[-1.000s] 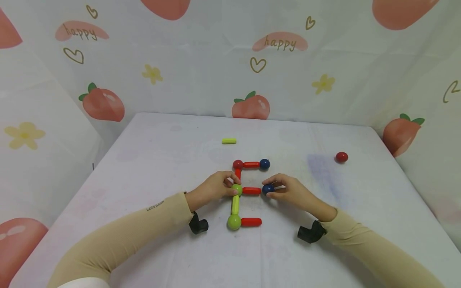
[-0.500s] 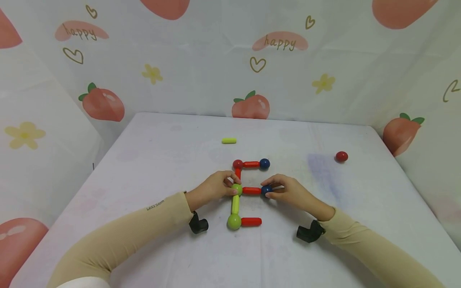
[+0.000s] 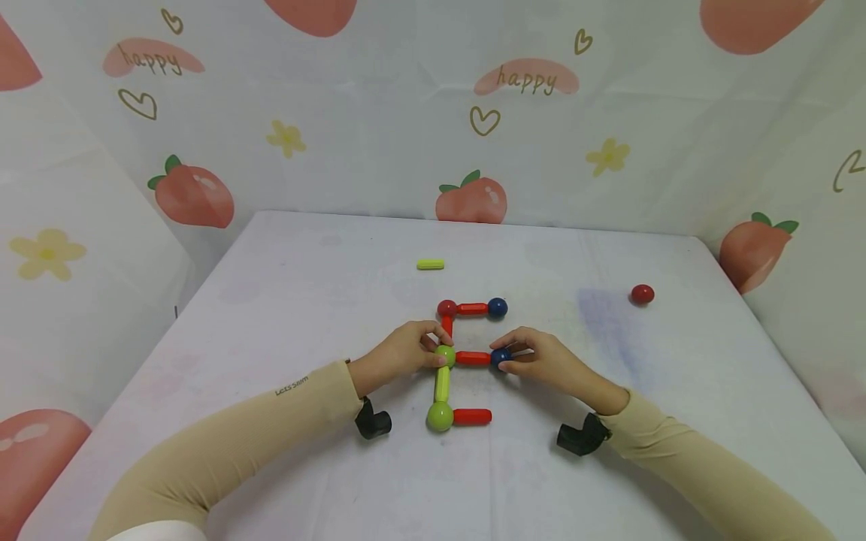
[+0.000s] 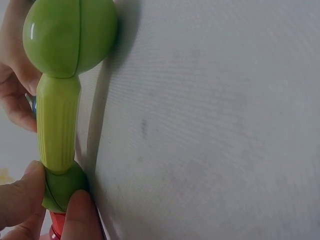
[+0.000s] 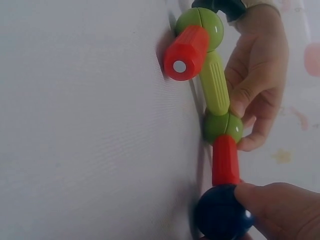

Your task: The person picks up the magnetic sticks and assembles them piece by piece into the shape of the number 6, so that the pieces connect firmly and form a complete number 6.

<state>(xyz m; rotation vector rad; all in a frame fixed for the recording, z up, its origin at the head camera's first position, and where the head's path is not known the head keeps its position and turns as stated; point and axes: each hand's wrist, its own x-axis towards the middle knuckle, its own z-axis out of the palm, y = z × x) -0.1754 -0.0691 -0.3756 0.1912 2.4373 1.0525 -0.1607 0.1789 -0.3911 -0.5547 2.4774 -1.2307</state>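
My left hand pinches the middle green ball of a figure built from balls and rods on the table. From that ball a red rod runs right to a blue ball, which my right hand holds between thumb and fingers. Ball and rod touch, as the right wrist view also shows with the blue ball. A yellow-green rod joins the middle ball to the nearer green ball. From this one a red rod sticks out, its right end bare.
At the figure's far end, a red ball and a red rod lead to another blue ball. Farther back lies a loose yellow-green rod. A loose red ball sits at the right.
My right hand has moved slightly left with the blue ball, closing the small gap to the middle red rod. My left hand has stayed on the green ball.
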